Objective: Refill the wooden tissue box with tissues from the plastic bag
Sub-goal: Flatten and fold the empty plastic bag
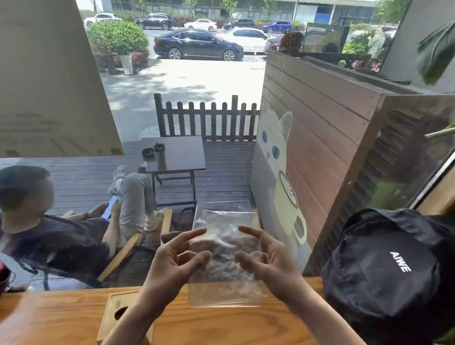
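Down on the smooth wooden counter (56, 336), the boxy wooden tissue box (118, 316) is half hidden under the left hand (171, 261), whose curled fingers pinch one side of the thin, see-through, crinkly plastic bag (223, 256), while the other side is pinched by the right hand (268, 257), beside a soft black bag (391, 273).

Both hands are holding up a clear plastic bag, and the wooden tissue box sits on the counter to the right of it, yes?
Not quite: in the head view the box sits left of the bag, under the left forearm. Both hands, left and right, do hold the bag.
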